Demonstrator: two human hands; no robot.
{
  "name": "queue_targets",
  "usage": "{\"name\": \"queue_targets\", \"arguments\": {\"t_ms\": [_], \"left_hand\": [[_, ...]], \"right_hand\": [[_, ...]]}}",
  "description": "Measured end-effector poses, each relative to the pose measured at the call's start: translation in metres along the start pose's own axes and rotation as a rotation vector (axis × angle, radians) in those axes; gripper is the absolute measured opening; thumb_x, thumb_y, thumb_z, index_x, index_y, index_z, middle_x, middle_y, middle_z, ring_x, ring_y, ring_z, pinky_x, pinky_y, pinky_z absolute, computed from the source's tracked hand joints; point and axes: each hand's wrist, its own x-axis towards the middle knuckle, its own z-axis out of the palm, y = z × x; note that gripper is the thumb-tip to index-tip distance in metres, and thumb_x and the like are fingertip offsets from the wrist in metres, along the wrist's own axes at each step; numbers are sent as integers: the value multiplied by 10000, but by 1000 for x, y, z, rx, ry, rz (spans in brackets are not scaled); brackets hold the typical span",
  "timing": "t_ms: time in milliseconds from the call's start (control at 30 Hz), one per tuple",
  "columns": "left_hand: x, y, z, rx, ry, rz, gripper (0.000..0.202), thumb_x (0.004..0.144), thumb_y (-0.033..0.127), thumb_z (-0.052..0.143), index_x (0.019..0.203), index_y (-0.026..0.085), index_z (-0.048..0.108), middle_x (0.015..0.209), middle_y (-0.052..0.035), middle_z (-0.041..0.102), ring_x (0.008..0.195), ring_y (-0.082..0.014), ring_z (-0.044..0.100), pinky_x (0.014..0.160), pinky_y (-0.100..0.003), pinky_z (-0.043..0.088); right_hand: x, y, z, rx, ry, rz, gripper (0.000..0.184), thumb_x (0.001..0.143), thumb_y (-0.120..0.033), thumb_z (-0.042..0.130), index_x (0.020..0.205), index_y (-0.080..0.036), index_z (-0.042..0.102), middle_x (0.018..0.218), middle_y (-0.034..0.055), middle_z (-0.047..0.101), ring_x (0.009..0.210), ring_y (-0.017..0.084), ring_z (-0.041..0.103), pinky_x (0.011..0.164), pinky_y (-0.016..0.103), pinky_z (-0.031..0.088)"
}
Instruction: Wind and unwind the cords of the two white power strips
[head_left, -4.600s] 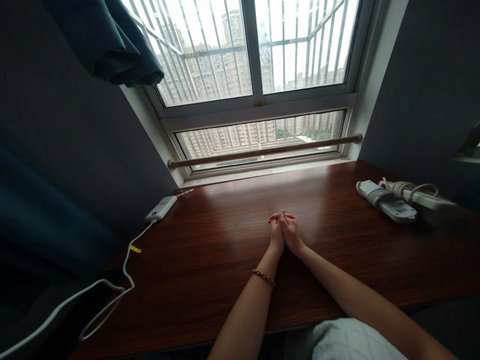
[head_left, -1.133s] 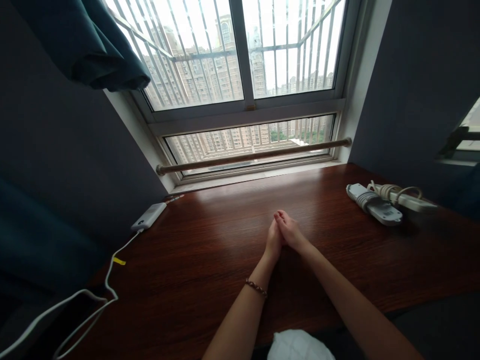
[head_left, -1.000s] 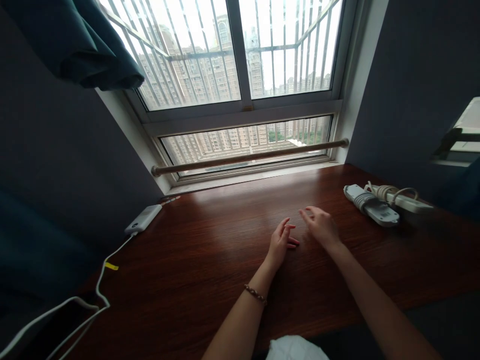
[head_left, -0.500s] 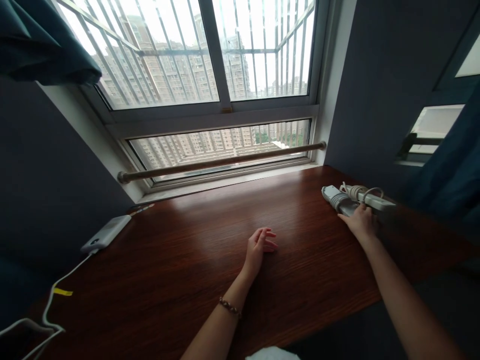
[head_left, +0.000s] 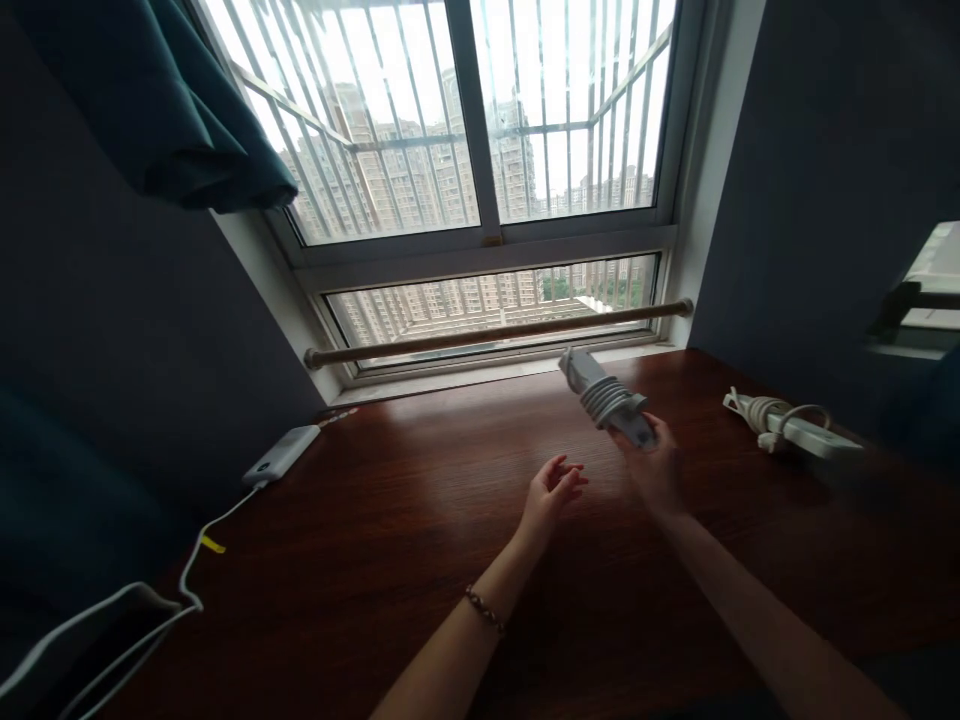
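White power strip with cord wound round it (head_left: 609, 402) clamped in right hand (head_left: 658, 470), lifted off dark reddish wooden table (head_left: 390, 560), tilted toward window. Left hand (head_left: 551, 492) just beside it, fingers loose and apart, holding nothing. Second white corded strip (head_left: 795, 428) lies far right.
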Motion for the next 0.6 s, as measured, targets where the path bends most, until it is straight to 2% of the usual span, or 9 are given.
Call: {"name": "queue_targets", "arguments": {"t_ms": [67, 133, 233, 333, 433, 500, 600], "left_hand": [[4, 7, -3, -124, -3, 1, 669, 630, 385, 750, 1202, 222, 446, 1125, -118, 605, 882, -205, 642, 753, -322, 497], [6, 14, -12, -201, 0, 7, 694, 636, 341, 752, 1233, 282, 404, 1143, -80, 600, 919, -199, 632, 781, -331, 496], [6, 19, -30, -233, 30, 80, 586, 655, 252, 737, 1171, 273, 460, 1106, -48, 614, 970, -191, 608, 816, -310, 487], [6, 15, -49, -274, 15, 122, 455, 697, 231, 692, 1118, 227, 522, 1110, -62, 613, 1009, -199, 586, 862, -320, 468], [7, 13, -63, -309, 67, 132, 385, 702, 234, 678, 1068, 203, 562, 1048, -55, 635, 930, -183, 605, 825, -315, 473], [8, 14, -68, -298, 140, 158, 363, 677, 222, 695, 1019, 189, 578, 967, -44, 654, 838, -163, 618, 768, -291, 477], [7, 16, -71, -248, 157, 199, 359, 665, 197, 701, 1000, 179, 573, 951, -48, 658, 822, -170, 626, 758, -293, 472]], "right_hand": [[-26, -23, 36, 157, -104, -5, 533, 703, -474, 620, 1111, -147, 512, 1005, 111, 587, 880, 232, 560, 769, 362, 457], [-49, -35, 64, 211, -144, -90, 486, 703, -416, 622, 1096, -155, 505, 1021, 108, 558, 932, 244, 537, 820, 389, 442], [-73, -35, 87, 248, -222, -220, 443, 721, -326, 594, 1124, -187, 473, 1048, 100, 521, 973, 250, 510, 858, 420, 435], [-81, -25, 90, 228, -344, -389, 462, 728, -272, 588, 1164, -195, 458, 1107, 109, 501, 1050, 265, 471, 914, 455, 405], [-80, -20, 84, 193, -501, -510, 438, 738, -243, 592, 1161, -194, 489, 1128, 104, 515, 1107, 269, 440, 964, 465, 370], [-80, -21, 79, 189, -563, -512, 374, 765, -234, 569, 1132, -196, 512, 1130, 101, 521, 1113, 258, 445, 969, 453, 375], [-82, -25, 78, 209, -528, -459, 376, 782, -259, 566, 1142, -193, 483, 1161, 113, 503, 1125, 249, 456, 968, 447, 391]]}}
